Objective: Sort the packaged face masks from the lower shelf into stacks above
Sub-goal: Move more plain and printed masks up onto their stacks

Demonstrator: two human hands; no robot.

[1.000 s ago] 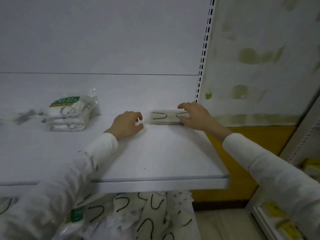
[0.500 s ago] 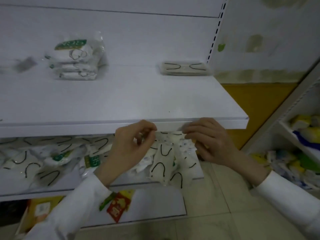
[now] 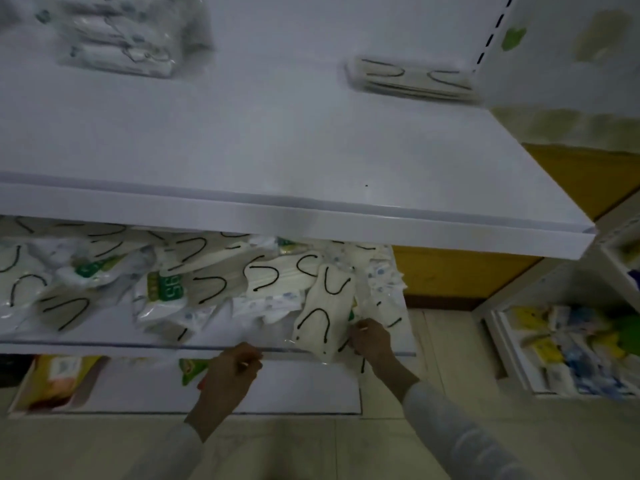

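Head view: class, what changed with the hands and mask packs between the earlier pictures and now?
Both hands came down from the upper shelf to the lower shelf. The right hand let go of the beige stack and now pinches a black-looped mask pack at the front edge; the left hand hangs curled beside it, hold unclear. The beige stack and the left stack stayed put.

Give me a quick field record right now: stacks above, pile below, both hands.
upper shelf: white, holds two stacks
left stack: clear-wrapped packs with green labels, blurred
right stack: flat beige masks with black loops
lower pile: mixed mask packs, unsorted
right hand: pinches cream black-loop mask pack at lower shelf's front
left hand: curled near shelf edge; grip unclear
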